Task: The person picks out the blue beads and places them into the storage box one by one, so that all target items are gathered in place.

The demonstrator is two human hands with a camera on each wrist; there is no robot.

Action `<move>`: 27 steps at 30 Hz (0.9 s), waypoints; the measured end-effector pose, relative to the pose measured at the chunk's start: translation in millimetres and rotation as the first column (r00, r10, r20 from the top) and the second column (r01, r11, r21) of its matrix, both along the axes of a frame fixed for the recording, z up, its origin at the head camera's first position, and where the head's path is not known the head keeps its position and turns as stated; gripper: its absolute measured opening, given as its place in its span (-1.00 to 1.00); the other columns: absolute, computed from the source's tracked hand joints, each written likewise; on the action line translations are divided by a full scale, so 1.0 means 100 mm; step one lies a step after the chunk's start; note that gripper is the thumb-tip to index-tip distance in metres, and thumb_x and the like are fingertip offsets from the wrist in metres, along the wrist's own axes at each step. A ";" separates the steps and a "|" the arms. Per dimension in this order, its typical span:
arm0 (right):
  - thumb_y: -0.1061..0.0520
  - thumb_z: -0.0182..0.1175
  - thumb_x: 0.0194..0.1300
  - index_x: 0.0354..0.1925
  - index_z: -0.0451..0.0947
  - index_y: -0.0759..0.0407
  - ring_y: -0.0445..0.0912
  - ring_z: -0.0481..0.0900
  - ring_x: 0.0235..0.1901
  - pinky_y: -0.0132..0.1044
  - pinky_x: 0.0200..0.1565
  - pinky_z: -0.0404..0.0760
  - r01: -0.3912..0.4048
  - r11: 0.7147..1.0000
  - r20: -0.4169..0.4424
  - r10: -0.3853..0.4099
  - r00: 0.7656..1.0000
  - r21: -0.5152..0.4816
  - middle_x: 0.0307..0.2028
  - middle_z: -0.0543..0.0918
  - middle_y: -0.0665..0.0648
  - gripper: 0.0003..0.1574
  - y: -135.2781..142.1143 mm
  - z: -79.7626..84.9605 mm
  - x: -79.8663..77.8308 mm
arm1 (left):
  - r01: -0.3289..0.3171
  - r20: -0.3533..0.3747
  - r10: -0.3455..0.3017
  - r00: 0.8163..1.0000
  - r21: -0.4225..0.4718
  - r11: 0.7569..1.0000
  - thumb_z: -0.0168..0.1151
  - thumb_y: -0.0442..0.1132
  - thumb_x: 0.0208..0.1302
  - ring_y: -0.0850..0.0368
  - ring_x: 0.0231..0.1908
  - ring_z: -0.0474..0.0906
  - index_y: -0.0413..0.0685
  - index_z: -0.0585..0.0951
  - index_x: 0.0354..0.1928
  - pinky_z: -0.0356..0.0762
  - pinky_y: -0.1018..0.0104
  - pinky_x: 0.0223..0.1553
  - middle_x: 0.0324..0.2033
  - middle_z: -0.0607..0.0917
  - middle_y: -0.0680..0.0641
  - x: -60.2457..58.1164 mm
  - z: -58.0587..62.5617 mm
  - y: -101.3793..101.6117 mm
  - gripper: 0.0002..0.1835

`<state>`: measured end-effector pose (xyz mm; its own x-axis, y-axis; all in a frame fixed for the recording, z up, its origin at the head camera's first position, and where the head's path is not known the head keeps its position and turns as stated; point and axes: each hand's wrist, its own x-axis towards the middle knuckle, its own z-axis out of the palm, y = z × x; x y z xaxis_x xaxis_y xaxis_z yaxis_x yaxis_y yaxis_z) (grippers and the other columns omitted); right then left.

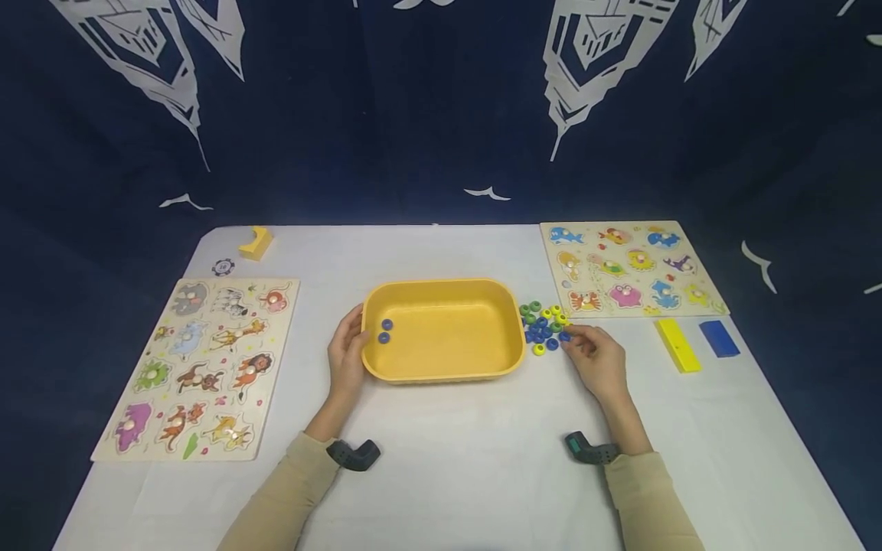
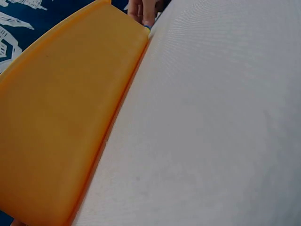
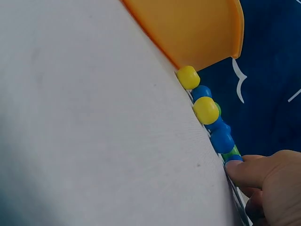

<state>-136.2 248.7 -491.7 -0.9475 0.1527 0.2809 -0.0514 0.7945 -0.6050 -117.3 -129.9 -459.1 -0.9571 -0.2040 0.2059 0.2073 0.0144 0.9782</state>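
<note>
A yellow tray (image 1: 441, 370) stands in the middle of the white table, two blue beads (image 1: 384, 337) lying inside near its left end. My left hand (image 1: 347, 356) grips the tray's left edge, its thumb at the rim. To the right of the tray is a loose cluster of blue, green and yellow beads (image 1: 540, 350). At that cluster's right side my right hand (image 1: 598, 360) pinches a blue bead (image 3: 233, 158) between thumb and fingers, low at the tabletop. Behind the thumb, the other fingers are partly hidden in the right wrist view.
An animal puzzle board (image 1: 227, 367) lies on the left, a sea-animal puzzle board (image 1: 637, 268) at the back right. Near the latter are a yellow block (image 1: 678, 346) and a blue block (image 1: 720, 339). A notched yellow block (image 1: 256, 243) and a round chip (image 1: 223, 267) lie back left.
</note>
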 end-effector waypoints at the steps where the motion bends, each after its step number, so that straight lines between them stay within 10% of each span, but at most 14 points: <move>1: 0.18 0.26 0.02 -0.19 0.58 0.09 -0.17 0.33 -0.56 -0.45 -0.59 0.30 -0.001 1.000 0.000 0.001 1.000 0.007 -0.50 0.52 0.02 -0.71 0.00 0.00 0.00 | -0.001 -0.002 0.001 1.000 -0.001 1.000 -0.14 -0.48 0.15 -0.18 0.02 0.37 -0.31 0.30 0.17 0.46 0.37 0.00 0.01 0.42 -0.34 0.00 0.00 0.00 -0.52; 10: 0.09 0.20 0.12 -0.13 0.48 0.13 -0.20 0.35 -0.52 -0.50 -0.60 0.32 -0.171 0.977 -0.103 0.159 0.982 -0.125 -0.50 0.50 0.00 -0.69 -0.33 0.43 0.01 | 0.000 -0.017 0.000 1.000 -0.021 1.000 -0.14 -0.48 0.16 -0.23 0.03 0.36 -0.32 0.31 0.17 0.44 0.50 -0.03 0.02 0.42 -0.37 0.00 0.01 0.01 -0.53; 18: 0.13 0.20 0.12 -0.20 0.46 0.08 -0.20 0.41 -0.52 -0.41 -0.51 0.45 -0.558 0.813 -0.034 0.561 0.827 -0.168 -0.48 0.53 -0.03 -0.77 -1.35 0.86 -0.22 | -0.008 -0.016 0.008 1.000 -0.017 1.000 -0.13 -0.47 0.16 -0.22 0.02 0.36 -0.31 0.30 0.17 0.42 0.55 -0.05 0.02 0.41 -0.37 0.00 -0.01 -0.02 -0.53; 27: 0.11 0.20 0.07 -0.23 0.49 0.02 -0.25 0.41 -0.60 -0.43 -0.56 0.40 -0.673 0.739 0.282 0.652 0.704 -0.028 -0.54 0.51 -0.13 -0.78 -2.21 0.70 -0.34 | -0.007 -0.013 0.007 1.000 0.014 1.000 -0.13 -0.51 0.14 -0.25 0.01 0.36 -0.37 0.31 0.15 0.42 0.54 -0.05 0.01 0.42 -0.40 -0.02 -0.01 -0.02 -0.53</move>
<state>-170.4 27.4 -422.0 -0.8334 -0.5527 -0.0018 -0.4340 0.6564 -0.6171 -119.4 -131.4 -460.2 -0.9528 -0.2134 0.2158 0.2204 0.0025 0.9754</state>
